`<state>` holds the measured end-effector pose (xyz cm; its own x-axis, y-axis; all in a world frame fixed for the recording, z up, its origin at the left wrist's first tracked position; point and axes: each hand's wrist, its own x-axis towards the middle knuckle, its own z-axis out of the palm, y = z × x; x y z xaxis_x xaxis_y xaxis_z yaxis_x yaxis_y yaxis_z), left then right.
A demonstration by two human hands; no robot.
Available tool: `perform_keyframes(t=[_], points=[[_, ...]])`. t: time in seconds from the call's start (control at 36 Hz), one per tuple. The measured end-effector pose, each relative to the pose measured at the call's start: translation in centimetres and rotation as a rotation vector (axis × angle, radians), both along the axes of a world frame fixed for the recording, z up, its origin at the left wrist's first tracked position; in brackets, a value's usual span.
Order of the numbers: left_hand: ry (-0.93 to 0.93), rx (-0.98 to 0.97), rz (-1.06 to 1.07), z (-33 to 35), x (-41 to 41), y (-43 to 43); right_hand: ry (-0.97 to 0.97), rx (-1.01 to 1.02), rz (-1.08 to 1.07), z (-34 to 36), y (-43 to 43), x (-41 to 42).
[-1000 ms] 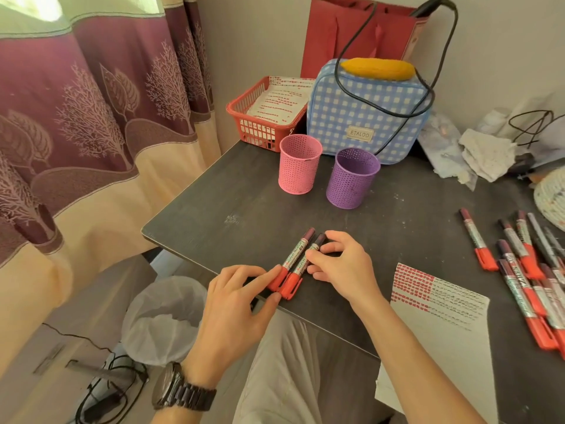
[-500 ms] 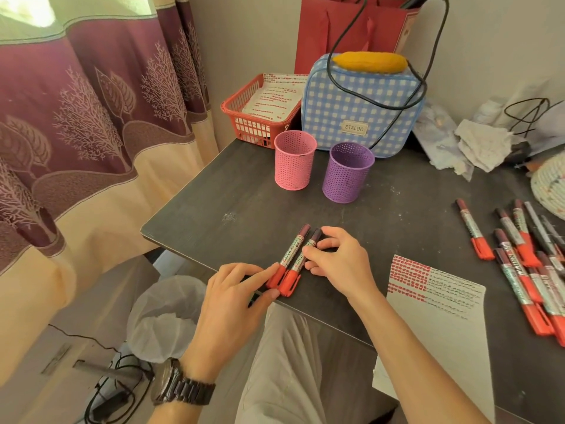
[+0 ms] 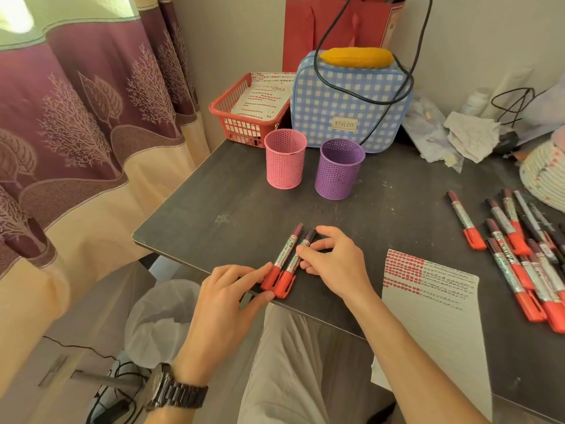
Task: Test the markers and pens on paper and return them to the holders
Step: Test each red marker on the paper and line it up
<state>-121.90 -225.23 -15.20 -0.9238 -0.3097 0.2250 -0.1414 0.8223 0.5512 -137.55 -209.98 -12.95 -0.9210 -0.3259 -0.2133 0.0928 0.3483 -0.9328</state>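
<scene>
Two red-capped markers (image 3: 286,258) lie side by side near the front edge of the dark table (image 3: 244,194), caps toward me. My left hand (image 3: 226,298) touches the red caps with index finger and thumb. My right hand (image 3: 336,261) presses its fingertips against the right marker's barrel. A pink mesh holder (image 3: 286,163) and a purple mesh holder (image 3: 339,169) stand further back; I see nothing in either. A lined paper (image 3: 428,307) with rows of red and dark test marks lies to the right.
Several more markers and pens (image 3: 519,255) lie in a pile at the right. A blue checkered bag (image 3: 345,99), a red basket (image 3: 244,117) with paper and a woven basket (image 3: 544,175) stand at the back. A lined waste bin (image 3: 159,322) stands below the table edge.
Both hands stay on the two markers in the same pose. Only the camera view has shifted slightly.
</scene>
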Motion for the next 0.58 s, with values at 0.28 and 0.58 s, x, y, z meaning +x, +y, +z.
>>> perform_keyframes(t=[0.28, 0.58], points=[[-0.064, 0.071, 0.001, 0.8, 0.1, -0.4, -0.004, -0.005, -0.018, -0.1, 0.0, 0.1], [-0.065, 0.059, -0.147, 5.1, -4.9, 0.7, -0.046, -0.117, 0.049, 2.5, 5.9, 0.9]])
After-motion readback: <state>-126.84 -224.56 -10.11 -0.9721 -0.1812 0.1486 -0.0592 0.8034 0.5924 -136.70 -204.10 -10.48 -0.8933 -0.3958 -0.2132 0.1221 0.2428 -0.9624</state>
